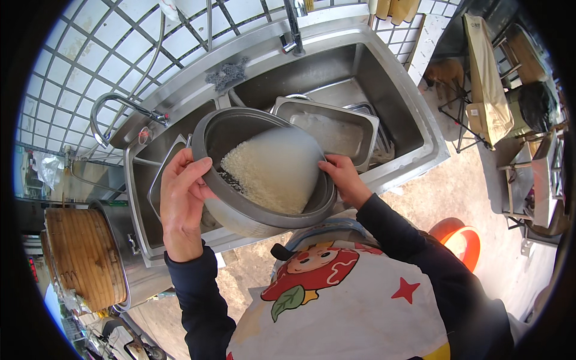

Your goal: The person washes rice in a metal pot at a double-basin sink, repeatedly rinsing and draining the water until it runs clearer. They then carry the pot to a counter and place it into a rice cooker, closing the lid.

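A dark-rimmed metal pot (265, 222) is held tilted over the front edge of a stainless steel double sink (387, 76). White rice grains (252, 175) and cloudy water lie inside it, pooled towards the right side. My left hand (184, 198) grips the rim at the left, thumb on top. My right hand (344, 177) holds the rim at the right, fingers bent over it. Behind the pot, a rectangular steel pan (335, 130) with cloudy liquid rests in the right basin. Part of another metal container (164, 166) shows in the left basin, mostly hidden by the pot and my left hand.
Two faucets (294, 36) (128, 105) rise behind the sink, with a grey scouring pad (227, 74) on the ledge. A bamboo steamer (83, 258) stands at the left beside a large metal pot. On the floor at right are an orange basin (470, 247) and a brown dog (445, 74).
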A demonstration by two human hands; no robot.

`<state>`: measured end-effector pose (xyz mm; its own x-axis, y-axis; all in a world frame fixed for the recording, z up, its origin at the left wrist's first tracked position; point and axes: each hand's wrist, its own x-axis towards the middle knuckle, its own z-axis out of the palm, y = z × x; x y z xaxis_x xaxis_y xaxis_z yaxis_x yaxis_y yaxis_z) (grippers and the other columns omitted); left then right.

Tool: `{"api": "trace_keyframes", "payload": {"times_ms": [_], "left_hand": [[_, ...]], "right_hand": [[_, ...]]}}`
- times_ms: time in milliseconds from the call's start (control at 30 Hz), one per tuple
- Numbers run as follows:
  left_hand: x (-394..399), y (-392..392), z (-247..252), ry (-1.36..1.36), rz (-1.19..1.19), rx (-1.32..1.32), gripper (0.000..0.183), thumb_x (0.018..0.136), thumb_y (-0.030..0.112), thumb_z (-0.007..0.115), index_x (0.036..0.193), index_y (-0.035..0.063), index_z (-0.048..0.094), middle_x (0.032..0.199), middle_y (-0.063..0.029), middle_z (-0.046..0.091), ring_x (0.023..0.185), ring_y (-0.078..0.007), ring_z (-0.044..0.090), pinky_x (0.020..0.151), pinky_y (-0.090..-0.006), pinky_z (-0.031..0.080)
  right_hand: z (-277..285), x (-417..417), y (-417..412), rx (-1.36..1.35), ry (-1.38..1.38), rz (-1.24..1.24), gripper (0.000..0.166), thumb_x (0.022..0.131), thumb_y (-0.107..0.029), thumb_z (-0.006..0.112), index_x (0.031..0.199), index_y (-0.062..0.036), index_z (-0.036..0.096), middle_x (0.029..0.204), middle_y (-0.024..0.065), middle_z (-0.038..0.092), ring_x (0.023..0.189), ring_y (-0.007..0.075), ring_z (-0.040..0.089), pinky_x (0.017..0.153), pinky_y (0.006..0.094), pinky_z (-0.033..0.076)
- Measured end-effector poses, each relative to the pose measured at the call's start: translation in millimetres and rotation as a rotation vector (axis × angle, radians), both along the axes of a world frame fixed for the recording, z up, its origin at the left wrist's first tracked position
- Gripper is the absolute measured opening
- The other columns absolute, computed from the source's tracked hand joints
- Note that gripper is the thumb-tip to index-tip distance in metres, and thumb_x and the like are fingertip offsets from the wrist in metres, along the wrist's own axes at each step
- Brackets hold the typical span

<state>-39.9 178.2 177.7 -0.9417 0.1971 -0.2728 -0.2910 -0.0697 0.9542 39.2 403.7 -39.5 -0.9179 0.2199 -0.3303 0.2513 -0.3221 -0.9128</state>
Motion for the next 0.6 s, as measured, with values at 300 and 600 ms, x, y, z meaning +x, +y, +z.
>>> {"api": "trace_keyframes", "payload": {"times_ms": [300,600], "left_hand": [[-22.1,-9.2,-3.1,0.022,-0.082,0.001,0.01,0.076,0.003,0.058,0.083,-0.0016,0.053,0.066,-0.0053,0.055,0.053,-0.0103,0.056,0.046,-0.0244,0.051],[-28.8,-6.5,3.4,0.023,-0.089,0.028,0.016,0.076,0.003,0.058,0.089,-0.0054,0.054,0.07,-0.0085,0.059,0.052,-0.0126,0.058,0.046,-0.0241,0.052]], "right_hand": [[4.5,-3.0,-8.9,-0.065,-0.084,0.054,0.021,0.086,-0.01,0.052,0.098,0.0059,0.059,0.085,0.004,0.061,0.074,0.0084,0.055,0.065,0.0225,0.044],[4.6,-6.9,-12.9,-0.099,-0.082,0.036,0.021,0.085,-0.011,0.052,0.095,0.0069,0.059,0.078,0.0035,0.059,0.068,0.0082,0.051,0.06,0.0241,0.042]]}}
